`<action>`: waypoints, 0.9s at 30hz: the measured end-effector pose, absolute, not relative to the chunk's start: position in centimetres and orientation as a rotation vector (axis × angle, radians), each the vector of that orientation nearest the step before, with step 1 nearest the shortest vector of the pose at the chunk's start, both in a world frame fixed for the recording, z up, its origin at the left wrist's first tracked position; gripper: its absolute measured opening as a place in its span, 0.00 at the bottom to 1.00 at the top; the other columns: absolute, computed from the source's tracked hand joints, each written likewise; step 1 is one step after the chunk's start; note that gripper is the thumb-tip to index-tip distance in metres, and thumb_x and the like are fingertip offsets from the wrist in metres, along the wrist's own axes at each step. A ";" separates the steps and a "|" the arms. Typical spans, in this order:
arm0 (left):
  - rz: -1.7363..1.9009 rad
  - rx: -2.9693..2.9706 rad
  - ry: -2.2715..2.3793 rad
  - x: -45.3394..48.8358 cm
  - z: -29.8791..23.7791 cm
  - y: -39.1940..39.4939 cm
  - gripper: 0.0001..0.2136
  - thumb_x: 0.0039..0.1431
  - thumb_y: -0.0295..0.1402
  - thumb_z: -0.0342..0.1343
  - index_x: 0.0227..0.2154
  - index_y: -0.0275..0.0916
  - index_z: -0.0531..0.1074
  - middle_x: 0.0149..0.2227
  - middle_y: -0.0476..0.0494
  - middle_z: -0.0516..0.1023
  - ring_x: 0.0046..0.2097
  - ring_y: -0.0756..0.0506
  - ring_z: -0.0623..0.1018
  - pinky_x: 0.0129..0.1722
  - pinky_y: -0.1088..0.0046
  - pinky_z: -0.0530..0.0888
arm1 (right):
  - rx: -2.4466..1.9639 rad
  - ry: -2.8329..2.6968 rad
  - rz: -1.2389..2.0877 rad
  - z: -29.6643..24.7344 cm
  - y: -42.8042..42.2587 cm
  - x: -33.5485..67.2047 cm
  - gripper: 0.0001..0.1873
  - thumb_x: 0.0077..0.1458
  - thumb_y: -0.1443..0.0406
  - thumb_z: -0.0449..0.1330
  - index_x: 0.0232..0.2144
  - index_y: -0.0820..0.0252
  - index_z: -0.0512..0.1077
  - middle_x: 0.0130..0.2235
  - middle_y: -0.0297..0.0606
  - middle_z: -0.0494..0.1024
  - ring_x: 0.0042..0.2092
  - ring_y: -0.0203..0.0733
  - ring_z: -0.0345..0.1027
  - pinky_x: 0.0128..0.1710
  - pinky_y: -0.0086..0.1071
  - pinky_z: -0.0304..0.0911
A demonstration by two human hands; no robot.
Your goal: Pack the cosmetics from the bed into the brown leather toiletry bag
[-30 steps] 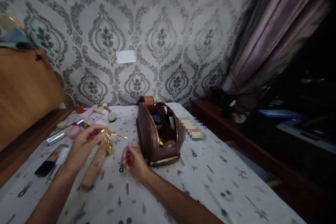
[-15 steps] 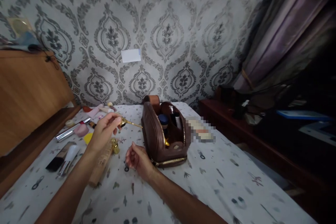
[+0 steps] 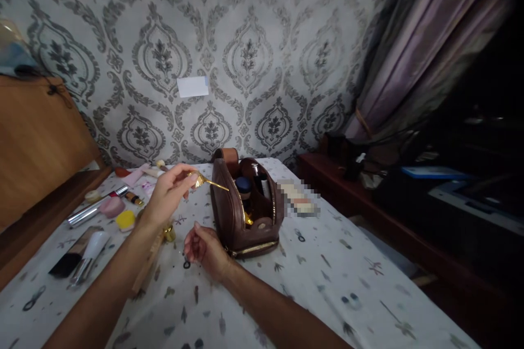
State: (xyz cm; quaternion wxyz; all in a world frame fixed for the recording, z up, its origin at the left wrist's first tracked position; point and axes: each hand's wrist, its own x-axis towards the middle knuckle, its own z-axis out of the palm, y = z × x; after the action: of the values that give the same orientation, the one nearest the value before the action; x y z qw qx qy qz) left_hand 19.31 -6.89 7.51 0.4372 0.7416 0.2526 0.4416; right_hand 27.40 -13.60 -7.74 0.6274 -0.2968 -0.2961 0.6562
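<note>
My left hand (image 3: 176, 188) pinches a shiny gold item with a long thin stem (image 3: 215, 184), its kind unclear. The stem points right, toward the near left side of a brown zip bag (image 3: 224, 218), above the table. Standing open, the bag shows a dark-blue-capped jar (image 3: 243, 185), a dark bottle with a white label (image 3: 262, 182) and something gold (image 3: 248, 218) inside. My right hand (image 3: 204, 251) rests in front of the bag's left corner, fingers loosely curled and nothing visible in them. Under my left forearm lies a beige tube (image 3: 147, 264), partly hidden, near a small gold-topped thing (image 3: 168, 233).
On the left lie makeup brushes (image 3: 92, 251), a yellow round pot (image 3: 125, 220), a pink sponge-like piece (image 3: 112, 207) and a silver tube (image 3: 92, 210). A blurred-out flat item (image 3: 301, 199) sits right of the bag. A wooden cabinet (image 3: 41, 142) borders the table's left.
My left hand has brought the gold item right and slightly up, so its stem now reaches over the bag's edge. The view has shifted slightly right; my right hand stays by the bag.
</note>
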 end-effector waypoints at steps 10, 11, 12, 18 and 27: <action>1.048 2.080 0.470 24.1 9.5 -8.6 0.11 0.59 0.40 0.55 0.37 0.39 0.74 0.34 0.48 0.76 0.36 0.47 0.74 0.35 0.74 0.69 | -0.700 -0.670 1.514 -7.9 -13.5 27.5 0.32 0.46 0.39 0.63 0.23 0.65 0.72 0.19 0.33 0.73 0.17 0.30 0.62 0.17 0.24 0.54; 1.041 2.127 0.457 24.7 9.6 -8.7 0.10 0.59 0.39 0.55 0.37 0.38 0.74 0.34 0.48 0.76 0.37 0.47 0.74 0.35 0.74 0.69 | -0.703 -0.670 1.516 -7.9 -13.5 27.6 0.32 0.47 0.39 0.62 0.23 0.65 0.71 0.19 0.33 0.73 0.17 0.30 0.62 0.18 0.25 0.55; 1.035 2.179 0.452 25.2 9.6 -8.9 0.10 0.60 0.38 0.54 0.38 0.38 0.74 0.33 0.48 0.77 0.37 0.47 0.74 0.35 0.73 0.69 | -0.704 -0.670 1.517 -7.9 -13.5 27.6 0.32 0.48 0.39 0.62 0.23 0.65 0.71 0.19 0.33 0.73 0.18 0.30 0.62 0.18 0.25 0.55; 0.915 2.582 0.543 28.4 9.5 -10.1 0.07 0.62 0.33 0.55 0.40 0.40 0.75 0.34 0.47 0.78 0.39 0.44 0.75 0.41 0.69 0.69 | -0.704 -0.673 1.513 -8.6 -13.1 27.4 0.30 0.43 0.41 0.65 0.22 0.64 0.71 0.19 0.34 0.73 0.17 0.31 0.61 0.17 0.25 0.54; 0.746 2.815 0.698 30.9 9.1 -11.3 0.10 0.67 0.37 0.52 0.43 0.39 0.74 0.39 0.40 0.79 0.46 0.40 0.77 0.46 0.65 0.71 | -0.788 -0.602 1.469 -8.0 -13.4 27.0 0.26 0.35 0.44 0.67 0.24 0.59 0.70 0.18 0.31 0.70 0.19 0.35 0.61 0.20 0.28 0.53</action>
State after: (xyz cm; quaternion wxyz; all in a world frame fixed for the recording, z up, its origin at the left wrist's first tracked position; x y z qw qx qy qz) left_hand 30.92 -11.31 9.12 0.0733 0.9375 0.2326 0.2483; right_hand 26.99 -13.36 -7.95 0.6325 -0.3445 -0.2629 0.6420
